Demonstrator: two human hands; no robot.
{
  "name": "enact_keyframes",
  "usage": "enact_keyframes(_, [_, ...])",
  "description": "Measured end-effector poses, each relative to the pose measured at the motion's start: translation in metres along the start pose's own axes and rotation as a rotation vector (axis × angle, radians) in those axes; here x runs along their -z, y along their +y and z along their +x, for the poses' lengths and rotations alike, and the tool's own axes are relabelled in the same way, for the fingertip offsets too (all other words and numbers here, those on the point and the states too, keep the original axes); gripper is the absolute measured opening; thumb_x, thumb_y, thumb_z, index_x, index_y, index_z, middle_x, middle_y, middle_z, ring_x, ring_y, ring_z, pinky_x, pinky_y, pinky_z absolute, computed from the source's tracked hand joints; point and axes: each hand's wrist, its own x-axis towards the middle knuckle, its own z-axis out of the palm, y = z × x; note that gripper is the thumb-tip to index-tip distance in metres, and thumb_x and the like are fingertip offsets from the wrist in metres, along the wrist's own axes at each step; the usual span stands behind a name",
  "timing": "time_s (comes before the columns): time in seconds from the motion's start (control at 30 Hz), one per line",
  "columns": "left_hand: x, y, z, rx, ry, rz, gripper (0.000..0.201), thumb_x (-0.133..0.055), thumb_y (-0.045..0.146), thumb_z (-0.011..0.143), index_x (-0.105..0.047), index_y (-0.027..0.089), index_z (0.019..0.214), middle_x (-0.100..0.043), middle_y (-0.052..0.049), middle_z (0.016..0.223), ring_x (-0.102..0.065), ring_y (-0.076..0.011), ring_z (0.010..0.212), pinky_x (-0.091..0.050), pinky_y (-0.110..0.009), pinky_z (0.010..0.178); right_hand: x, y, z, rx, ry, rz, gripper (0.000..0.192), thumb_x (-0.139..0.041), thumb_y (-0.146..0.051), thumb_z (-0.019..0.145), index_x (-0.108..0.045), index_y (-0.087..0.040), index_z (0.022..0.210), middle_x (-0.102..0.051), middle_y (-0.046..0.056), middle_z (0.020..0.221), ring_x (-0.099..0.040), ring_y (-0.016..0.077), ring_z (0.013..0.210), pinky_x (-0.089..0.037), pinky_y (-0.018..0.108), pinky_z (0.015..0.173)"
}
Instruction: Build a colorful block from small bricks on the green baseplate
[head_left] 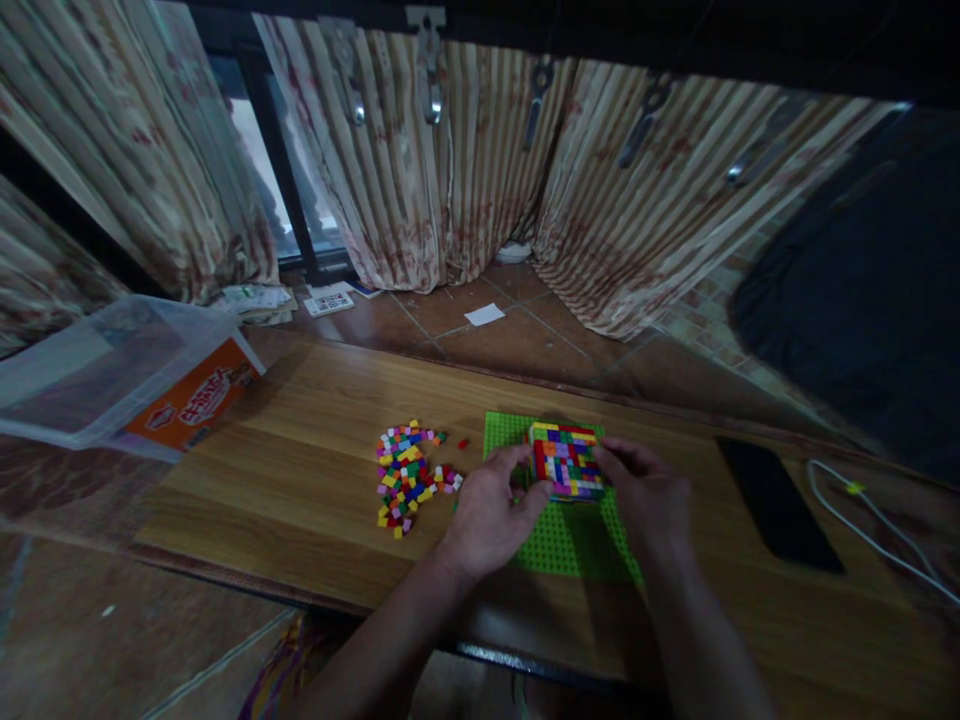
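Note:
A multicoloured structure of toy building bricks (566, 462) sits on a green studded baseplate (559, 545) on the wooden table. My left hand (495, 510) grips its left side, with the index finger toward the back and the thumb at the front left corner. At the right edge, my right hand (649, 490) has its fingers closed against the bricks. Its fingertips are partly hidden, so I cannot tell whether a loose brick is between them. To the left lies a pile of small loose bricks (409, 475) in many colours, with one red brick (463, 443) apart from it.
A clear plastic bin (150, 350) with an orange label stands at the table's left end. On the right lie a black flat object (780, 503) and a white cable (874, 525). Papers (485, 315) are on the tiled floor behind, before striped curtains (450, 160).

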Motion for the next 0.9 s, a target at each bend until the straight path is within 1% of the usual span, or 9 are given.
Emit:
enact_keyframes(0.1, [-0.001, -0.001, 0.000, 0.000, 0.003, -0.002, 0.039, -0.059, 0.033, 0.085, -0.060, 0.017, 0.120, -0.068, -0.008, 0.111, -0.065, -0.0157, 0.082, -0.054, -0.028, 0.072, 0.000, -0.001, 0.000, -0.102, -0.047, 0.147, 0.035, -0.084, -0.035, 0.053, -0.074, -0.017, 0.081, -0.075, 0.004, 0.078, -0.067, 0.0172, 0.066, -0.057, 0.030, 0.063])
enact_keyframes(0.23, [-0.001, 0.000, 0.000, 0.003, 0.007, -0.002, 0.037, -0.059, 0.033, 0.085, -0.061, 0.018, 0.120, -0.068, -0.007, 0.110, -0.064, -0.0153, 0.080, -0.054, -0.028, 0.071, 0.000, -0.002, 0.001, -0.183, -0.099, 0.275, 0.034, -0.087, -0.031, 0.050, -0.076, -0.018, 0.079, -0.075, 0.003, 0.076, -0.066, 0.0151, 0.061, -0.056, 0.027, 0.057])
enact_keyframes(0.33, [-0.001, 0.001, 0.001, 0.007, 0.007, 0.019, 0.037, -0.058, 0.033, 0.085, -0.061, 0.018, 0.119, -0.068, -0.008, 0.110, -0.064, -0.0158, 0.079, -0.054, -0.029, 0.072, -0.001, -0.003, 0.002, -0.214, -0.098, 0.298, 0.032, -0.088, -0.028, 0.049, -0.076, -0.018, 0.077, -0.075, 0.003, 0.074, -0.066, 0.0141, 0.061, -0.055, 0.025, 0.056])
enact_keyframes(0.5, [0.000, 0.000, 0.001, 0.005, 0.005, 0.020, 0.036, -0.059, 0.031, 0.085, -0.063, 0.017, 0.118, -0.067, -0.009, 0.112, -0.065, -0.0173, 0.083, -0.054, -0.031, 0.075, -0.002, -0.004, 0.000, -0.255, -0.077, 0.322, 0.034, -0.089, -0.027, 0.044, -0.076, -0.018, 0.075, -0.074, 0.003, 0.072, -0.066, 0.0147, 0.059, -0.056, 0.026, 0.055])
enact_keyframes(0.63, [-0.001, 0.000, 0.000, 0.011, 0.013, 0.011, 0.035, -0.059, 0.031, 0.085, -0.063, 0.017, 0.117, -0.068, -0.008, 0.112, -0.065, -0.0168, 0.083, -0.054, -0.031, 0.076, -0.002, -0.002, 0.002, -0.279, -0.101, 0.346, 0.037, -0.090, -0.026, 0.043, -0.076, -0.017, 0.076, -0.074, 0.002, 0.072, -0.066, 0.0140, 0.061, -0.056, 0.025, 0.057])
enact_keyframes(0.7, [0.000, 0.000, 0.000, 0.016, 0.016, 0.017, 0.036, -0.059, 0.032, 0.085, -0.062, 0.017, 0.117, -0.067, -0.009, 0.114, -0.065, -0.0165, 0.082, -0.055, -0.031, 0.076, 0.000, -0.002, 0.003, -0.281, -0.111, 0.343, 0.035, -0.089, -0.029, 0.046, -0.076, -0.017, 0.077, -0.074, 0.002, 0.073, -0.065, 0.0130, 0.061, -0.054, 0.024, 0.055])
enact_keyframes(0.77, [0.000, 0.000, 0.000, 0.019, 0.013, 0.021, 0.037, -0.058, 0.033, 0.085, -0.061, 0.017, 0.118, -0.067, -0.009, 0.114, -0.065, -0.0164, 0.082, -0.055, -0.032, 0.076, 0.003, -0.004, 0.004, -0.257, -0.082, 0.353, 0.032, -0.088, -0.032, 0.050, -0.075, -0.016, 0.076, -0.073, 0.002, 0.073, -0.062, 0.0110, 0.060, -0.051, 0.021, 0.052])
enact_keyframes(0.83, [0.000, 0.000, 0.000, 0.022, 0.004, 0.008, 0.039, -0.059, 0.036, 0.085, -0.060, 0.018, 0.120, -0.067, -0.009, 0.115, -0.066, -0.0171, 0.084, -0.056, -0.032, 0.075, 0.006, -0.008, 0.003, -0.191, 0.006, 0.395, 0.028, -0.087, -0.032, 0.053, -0.074, -0.016, 0.072, -0.070, 0.000, 0.072, -0.059, 0.0083, 0.058, -0.048, 0.017, 0.050])
enact_keyframes(0.9, [-0.001, 0.000, -0.001, 0.017, -0.008, -0.004, 0.044, -0.062, 0.038, 0.083, -0.057, 0.018, 0.123, -0.066, -0.009, 0.118, -0.066, -0.0190, 0.091, -0.056, -0.033, 0.078, 0.010, -0.014, 0.001, -0.081, 0.082, 0.462, 0.024, -0.086, -0.030, 0.056, -0.071, -0.017, 0.070, -0.068, -0.001, 0.072, -0.058, 0.0073, 0.060, -0.047, 0.016, 0.051])
